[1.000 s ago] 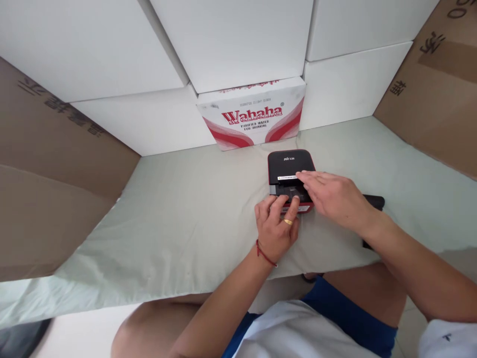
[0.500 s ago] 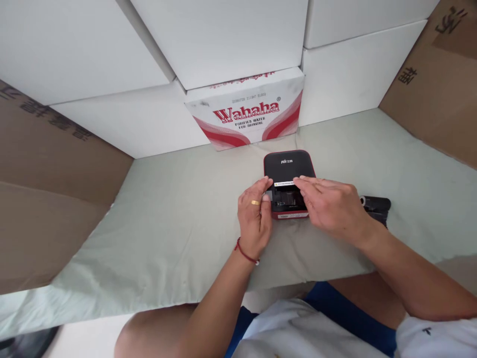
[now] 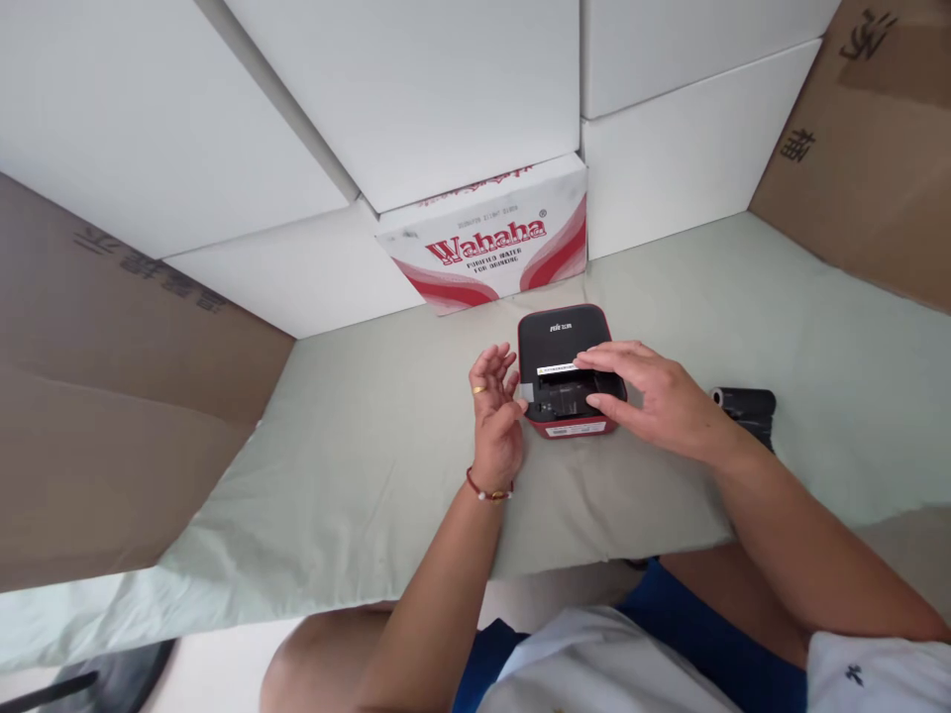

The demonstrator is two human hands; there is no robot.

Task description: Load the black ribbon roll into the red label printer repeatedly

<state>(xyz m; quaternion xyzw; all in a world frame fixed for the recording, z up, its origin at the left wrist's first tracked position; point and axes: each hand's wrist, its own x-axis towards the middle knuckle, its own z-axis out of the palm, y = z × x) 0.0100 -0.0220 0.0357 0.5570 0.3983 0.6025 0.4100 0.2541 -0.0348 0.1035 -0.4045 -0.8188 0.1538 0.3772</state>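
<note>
A small black and red device (image 3: 571, 335) with a white label strip across its top lies on the pale green cloth. Its near part shows a dark recess. My left hand (image 3: 496, 411) is at the device's left edge, fingers apart and slightly curled, the thumb by a small grey tab (image 3: 527, 392). Over the right side of the device rests my right hand (image 3: 650, 396), its thumb and fingers spread, with nothing visible between them. To the right of it lies a black roll (image 3: 745, 402) with a loose sheet, partly behind the right forearm.
A white and red Wahaha carton (image 3: 486, 248) stands behind the device, against large white boxes (image 3: 475, 89). Brown cardboard boxes flank the cloth (image 3: 357, 436) at left and right. The cloth's front edge hangs just above the person's legs.
My left hand has drawn back a little from the device and its fingers have opened. My right thumb has parted from the fingers. The view has shifted slightly.
</note>
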